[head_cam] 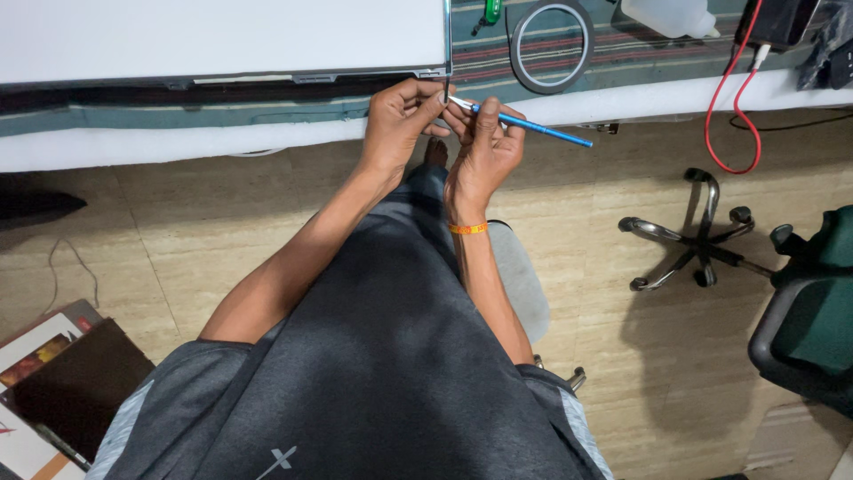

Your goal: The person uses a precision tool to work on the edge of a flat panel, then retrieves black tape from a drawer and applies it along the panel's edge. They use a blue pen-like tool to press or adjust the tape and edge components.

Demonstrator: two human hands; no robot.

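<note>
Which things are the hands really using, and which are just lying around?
In use:
- left hand pinching the corner of the flat white screen panel
- right hand holding the thin blue-handled tool, its tip at that corner

Lying about:
- grey ring of tape
- white plastic bottle
- red cable
- green-seated office chair

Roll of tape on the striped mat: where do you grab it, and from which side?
Take the tape roll from above, pinching the ring wall with one finger inside the open centre. It lies flat on the striped mat, so the hole faces up. The near-left rim is closest to the right hand.
</note>
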